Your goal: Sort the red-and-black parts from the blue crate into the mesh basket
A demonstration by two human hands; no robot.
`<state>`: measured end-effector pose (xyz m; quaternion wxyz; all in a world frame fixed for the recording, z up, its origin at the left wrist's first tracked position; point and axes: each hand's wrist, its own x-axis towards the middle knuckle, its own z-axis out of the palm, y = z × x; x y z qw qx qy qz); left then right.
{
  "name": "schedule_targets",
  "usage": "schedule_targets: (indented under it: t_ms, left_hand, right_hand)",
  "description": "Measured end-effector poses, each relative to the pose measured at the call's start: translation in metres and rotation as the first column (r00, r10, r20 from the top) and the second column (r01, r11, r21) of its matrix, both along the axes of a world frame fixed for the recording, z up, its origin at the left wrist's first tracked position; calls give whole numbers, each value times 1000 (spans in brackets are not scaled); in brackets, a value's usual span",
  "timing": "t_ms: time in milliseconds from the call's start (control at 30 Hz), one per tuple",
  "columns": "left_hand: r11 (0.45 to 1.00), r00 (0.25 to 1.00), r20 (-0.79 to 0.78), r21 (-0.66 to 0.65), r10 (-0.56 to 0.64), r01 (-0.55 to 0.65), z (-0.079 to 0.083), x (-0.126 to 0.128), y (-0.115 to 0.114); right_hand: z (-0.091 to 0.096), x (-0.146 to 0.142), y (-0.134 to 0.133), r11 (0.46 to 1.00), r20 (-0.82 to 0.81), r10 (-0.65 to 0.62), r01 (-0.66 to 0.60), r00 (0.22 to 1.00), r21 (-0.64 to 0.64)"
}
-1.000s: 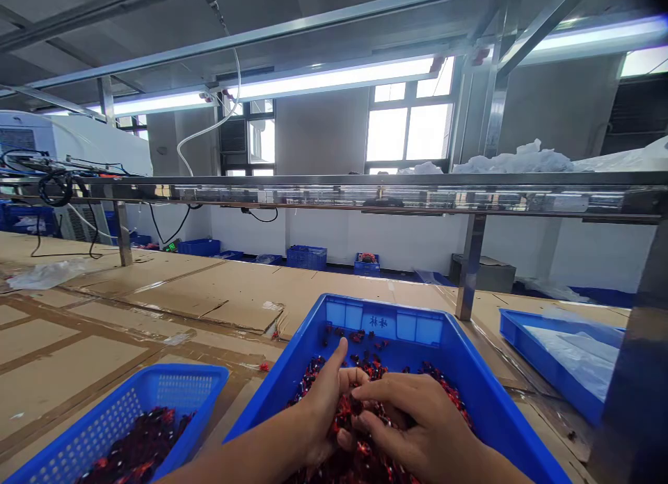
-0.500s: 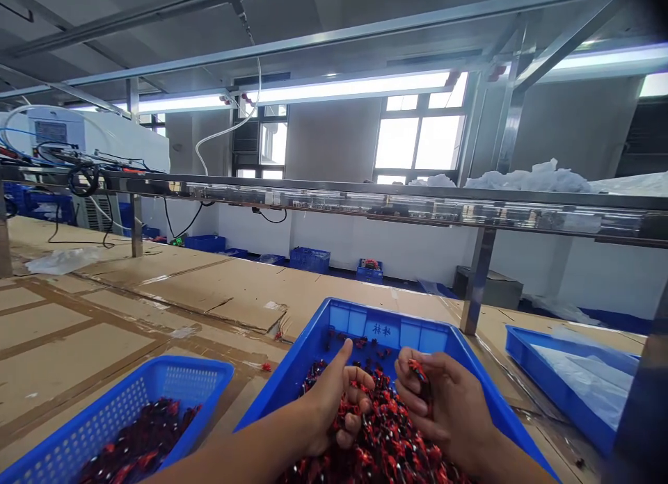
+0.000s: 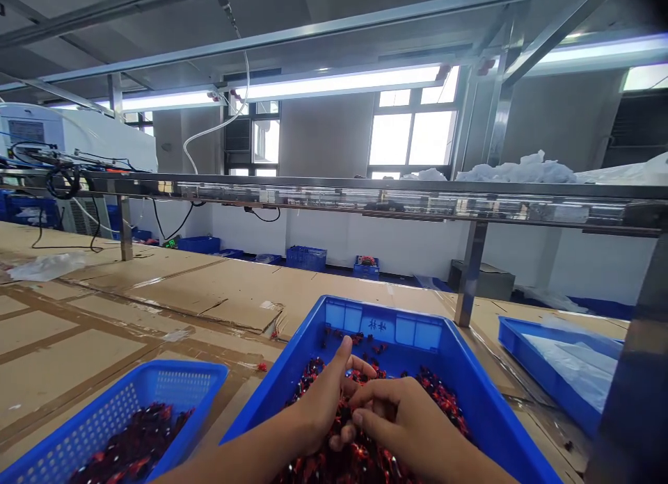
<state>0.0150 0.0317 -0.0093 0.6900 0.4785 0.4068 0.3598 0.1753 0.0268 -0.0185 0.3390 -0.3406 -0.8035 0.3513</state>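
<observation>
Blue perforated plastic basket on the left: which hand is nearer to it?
Left. The left hand is right of the basket, over the solid-walled blue plastic bin; the right hand is over that bin too, farther right.

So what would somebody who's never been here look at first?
Probably the big blue plastic bin in front, with its heap of small shiny red-and-black pieces and the person's bare left hand and bare right hand close together over it. Next, the smaller blue plastic basket with holes in its walls, to the left. Then the long glowing white light overhead.
</observation>
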Motion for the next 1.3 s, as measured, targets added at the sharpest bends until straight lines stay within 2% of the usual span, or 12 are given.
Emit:
schedule_targets:
  t_ms: [233, 367, 433, 500, 567, 600, 667, 767, 933, 1033, 1133, 1300]
  left_hand:
    - [999, 999, -48, 33, 10, -9, 0, 4, -3]
    - [1000, 997, -75, 17, -1, 2, -3, 6, -1]
    - [1000, 997, -79, 19, 26, -24, -4, 6, 1]
    - [998, 994, -95, 21, 59, -57, -4, 5, 2]
    - [997, 992, -105, 16, 71, -70, -2, 5, 2]
    - [998, 993, -102, 10, 67, -67, -2, 4, 2]
    - [999, 995, -86, -15, 48, -50, 0, 3, 2]
    - [998, 996, -92, -60, 21, -27, -2, 2, 2]
    - [995, 990, -126, -75, 60, -70, -7, 1, 5]
    - [992, 984, -153, -75, 94, -106, -6, 2, 5]
    - [997, 987, -146, -44, 62, -70, -5, 3, 4]
    - [1000, 990, -139, 1, 12, -12, -6, 2, 4]
  right_hand:
    - [5, -3, -5, 980, -83, 106, -118, 991, -162]
    - [8, -1, -1, 990, -59, -29, 21, 998, -141]
    - [8, 2, 6, 977, -132, -89, 61, 987, -203]
    - [9, 6, 12, 924, -260, -75, -31, 963, -381]
    - [11, 12, 17, 823, -426, -37, -214, 904, -526]
    - [12, 15, 18, 768, -509, -16, -315, 861, -557]
    - [14, 21, 19, 683, -638, 18, -475, 770, -555]
    - [15, 27, 20, 607, -701, 16, -564, 713, -560]
    - [14, 28, 20, 601, -710, 1, -568, 704, -562]
    - [14, 28, 21, 563, -736, 56, -630, 675, -535]
    - [14, 29, 21, 537, -757, 106, -678, 645, -502]
    - [18, 29, 21, 544, -772, 124, -693, 624, -473]
